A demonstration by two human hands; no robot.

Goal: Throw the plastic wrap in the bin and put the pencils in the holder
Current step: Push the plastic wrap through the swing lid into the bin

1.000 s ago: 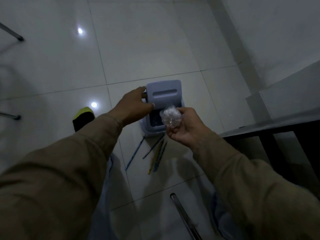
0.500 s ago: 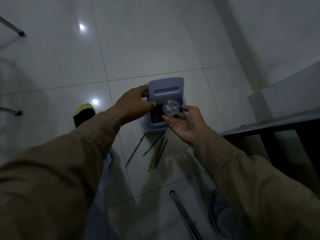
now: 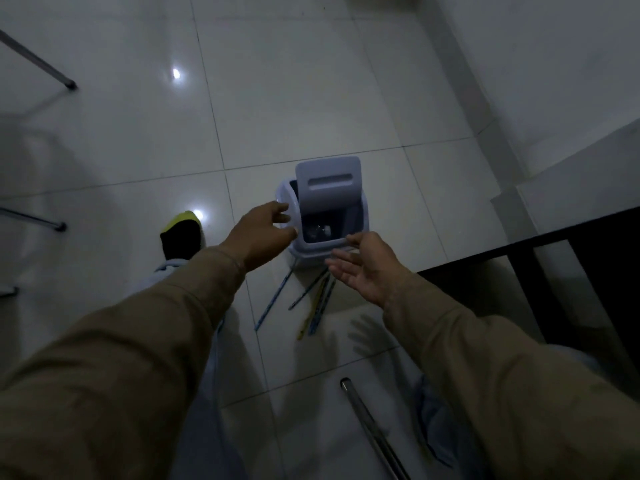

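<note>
Plastic wrap: though the light is poor, a pale crumpled glint lies down inside the swing-lid bin (image 3: 329, 216), under the tilted flap; I take it for the plastic wrap (image 3: 320, 231), so the first half of the job looks done.
Swing flap: the lavender swing flap (image 3: 328, 183) stands tipped up toward 12 o'clock, which leaves the mouth open at 6 o'clock, the side the person reaches from.
Left hand: the left hand (image 3: 261, 233) sits at the bin's 9 o'clock, its fingers (image 3: 282, 206) loosely curled against the rim and holding nothing else; I judge it is there to steady the light bin while the flap is open.
Right hand: the right hand (image 3: 367, 268) hovers at the bin's 5 o'clock, palm up, fingers spread wide and empty, just beside the front lip without gripping it.
Pencils: the pencils (image 3: 313, 299) lie fanned on the floor tiles (image 3: 311, 81) at the bin's 6 o'clock, tips near its base, one blue pencil (image 3: 273, 299) splayed off toward 7 o'clock; they sit directly below the open right hand, so it is well placed to gather them.
Holder: no pencil holder is in view; it may be on the dark table (image 3: 540, 251) at 3 o'clock, but I cannot tell.
Surroundings: a yellow-toed slipper (image 3: 181, 233) stands at 9 o'clock of the left hand, and metal chair legs (image 3: 372, 431) cross at 6 o'clock.
</note>
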